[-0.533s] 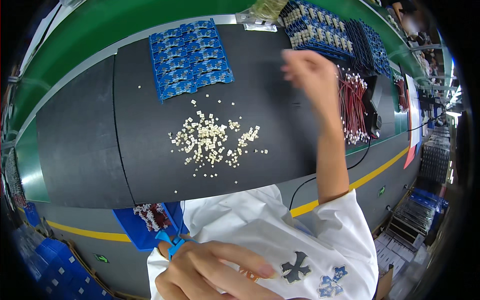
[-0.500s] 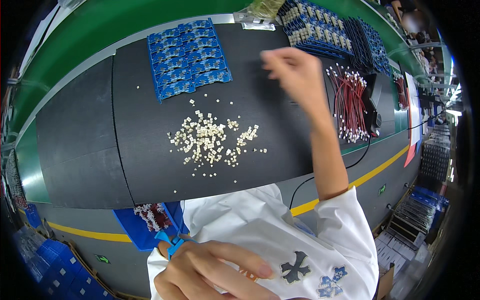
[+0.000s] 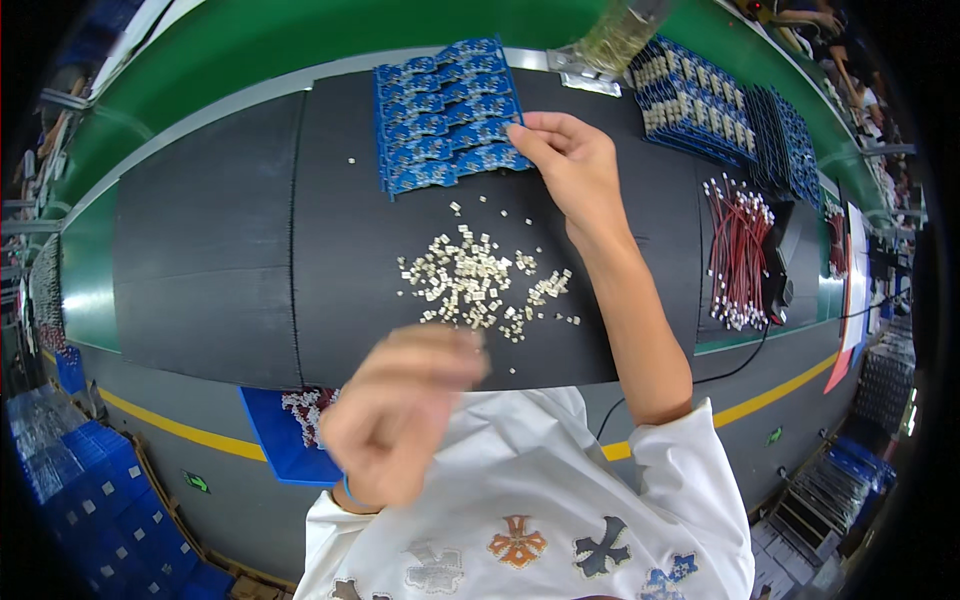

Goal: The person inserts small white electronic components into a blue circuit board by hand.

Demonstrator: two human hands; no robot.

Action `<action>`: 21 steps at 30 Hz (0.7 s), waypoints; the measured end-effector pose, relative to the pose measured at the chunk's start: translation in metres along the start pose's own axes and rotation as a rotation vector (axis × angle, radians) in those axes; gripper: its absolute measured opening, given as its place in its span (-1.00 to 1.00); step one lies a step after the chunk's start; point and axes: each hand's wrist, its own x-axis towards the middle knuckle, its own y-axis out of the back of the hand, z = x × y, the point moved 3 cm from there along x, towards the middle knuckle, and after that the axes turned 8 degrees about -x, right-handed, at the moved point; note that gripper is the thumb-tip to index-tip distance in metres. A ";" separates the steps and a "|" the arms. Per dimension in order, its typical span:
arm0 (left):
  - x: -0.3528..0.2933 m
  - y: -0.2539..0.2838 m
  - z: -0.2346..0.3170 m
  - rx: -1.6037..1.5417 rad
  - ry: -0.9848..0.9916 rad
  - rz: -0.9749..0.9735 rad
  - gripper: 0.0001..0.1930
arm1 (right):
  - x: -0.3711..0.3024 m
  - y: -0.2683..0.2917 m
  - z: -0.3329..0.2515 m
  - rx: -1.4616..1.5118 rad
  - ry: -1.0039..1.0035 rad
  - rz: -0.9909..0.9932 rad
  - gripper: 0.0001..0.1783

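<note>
The right hand (image 3: 580,170) pinched the right edge of the blue circuit-board panel (image 3: 448,112) lying to its left; the farther left hand's (image 3: 405,395) blurred grip could not be told.

No lettering can be read — a green floor sign (image 3: 196,482) with a pale symbol lies toward eight o'clock, another green sign (image 3: 774,436) toward four; white labels (image 3: 88,506) on blue boxes (image 3: 100,450), also toward eight — too small.

The circuit boards (image 3: 450,115) are blue, the connectors (image 3: 470,272) cream, the mat (image 3: 345,290) black, the white shirt (image 3: 530,440) cross-patterned.
</note>
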 end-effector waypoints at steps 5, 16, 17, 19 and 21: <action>-0.001 0.013 -0.028 -0.042 0.313 0.293 -0.56 | -0.025 -0.003 -0.015 0.293 0.056 0.065 -0.74; -0.009 0.022 -0.015 -0.584 0.283 0.601 -0.23 | -0.131 -0.044 -0.033 -0.355 1.053 -0.146 -0.73; -0.012 0.024 -0.016 -0.609 0.291 0.657 -0.24 | -0.132 -0.042 -0.031 -0.346 1.046 -0.146 -0.73; -0.015 0.023 -0.018 -0.412 0.279 0.653 -0.29 | -0.127 -0.032 -0.023 -0.288 0.730 -0.005 -0.76; -0.019 0.024 -0.020 -0.547 0.249 0.644 -0.26 | -0.124 -0.034 -0.017 -0.203 0.550 -0.071 -0.80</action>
